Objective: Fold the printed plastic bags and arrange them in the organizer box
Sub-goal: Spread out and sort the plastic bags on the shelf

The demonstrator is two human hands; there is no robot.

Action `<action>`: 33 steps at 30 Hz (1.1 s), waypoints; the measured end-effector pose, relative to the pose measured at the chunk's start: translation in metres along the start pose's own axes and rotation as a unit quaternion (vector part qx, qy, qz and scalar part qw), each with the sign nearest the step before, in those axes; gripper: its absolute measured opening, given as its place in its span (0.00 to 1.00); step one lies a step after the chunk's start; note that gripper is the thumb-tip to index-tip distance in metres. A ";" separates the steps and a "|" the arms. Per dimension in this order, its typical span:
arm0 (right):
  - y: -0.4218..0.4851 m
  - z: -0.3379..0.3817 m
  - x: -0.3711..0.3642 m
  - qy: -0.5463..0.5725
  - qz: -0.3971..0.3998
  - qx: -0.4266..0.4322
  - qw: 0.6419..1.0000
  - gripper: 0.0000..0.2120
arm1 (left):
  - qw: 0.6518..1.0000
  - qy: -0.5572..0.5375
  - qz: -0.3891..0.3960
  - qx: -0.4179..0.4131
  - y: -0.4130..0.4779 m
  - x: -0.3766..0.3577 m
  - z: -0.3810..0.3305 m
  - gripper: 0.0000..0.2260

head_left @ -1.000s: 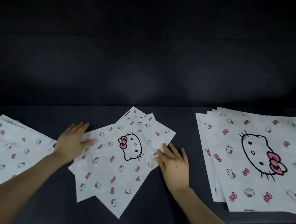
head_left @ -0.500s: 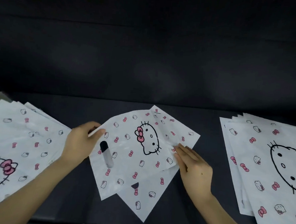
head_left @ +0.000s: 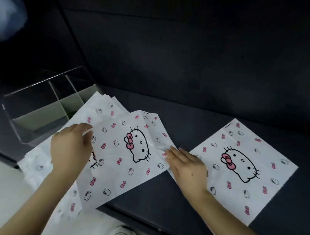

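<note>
A white plastic bag (head_left: 123,157) printed with a cat face and pink bows is lifted over the left stack of like bags (head_left: 100,111). My left hand (head_left: 70,147) pinches this bag's left edge. My right hand (head_left: 185,165) lies with straight fingers on the bag's right corner. A second printed bag (head_left: 241,168) lies flat on the dark table to the right, partly under my right hand. A clear organizer box (head_left: 34,100) with dividers stands at the back left, beyond the stack.
The dark table (head_left: 177,122) ends in a front edge near the bottom, with pale floor and a shoe (head_left: 123,234) below. A dark wall rises behind. A blurred pale shape (head_left: 7,10) sits at the top left.
The view has swung left and down, bringing the organizer box into sight. The bag between my hands has moved left over the left stack, leaving one bag flat at the right.
</note>
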State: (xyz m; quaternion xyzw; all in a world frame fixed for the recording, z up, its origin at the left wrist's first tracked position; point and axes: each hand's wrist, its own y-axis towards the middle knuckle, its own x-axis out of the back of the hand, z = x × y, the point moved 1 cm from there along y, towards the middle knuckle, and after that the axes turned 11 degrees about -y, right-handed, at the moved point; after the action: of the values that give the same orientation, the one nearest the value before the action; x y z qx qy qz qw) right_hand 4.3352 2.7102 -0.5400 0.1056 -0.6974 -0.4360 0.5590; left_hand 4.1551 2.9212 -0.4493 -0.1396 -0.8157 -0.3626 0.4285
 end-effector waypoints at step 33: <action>-0.078 -0.154 0.058 -0.146 0.232 -0.253 0.928 0.28 | 0.933 -0.134 0.308 -0.129 -0.068 -0.112 -0.127 0.22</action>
State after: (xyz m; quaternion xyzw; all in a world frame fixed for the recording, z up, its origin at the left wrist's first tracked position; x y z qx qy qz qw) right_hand 4.4228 2.5509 -0.5574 -0.2691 -0.6431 -0.4666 0.5443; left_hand 4.2608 2.7933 -0.5237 -0.4856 -0.7284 -0.2933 0.3842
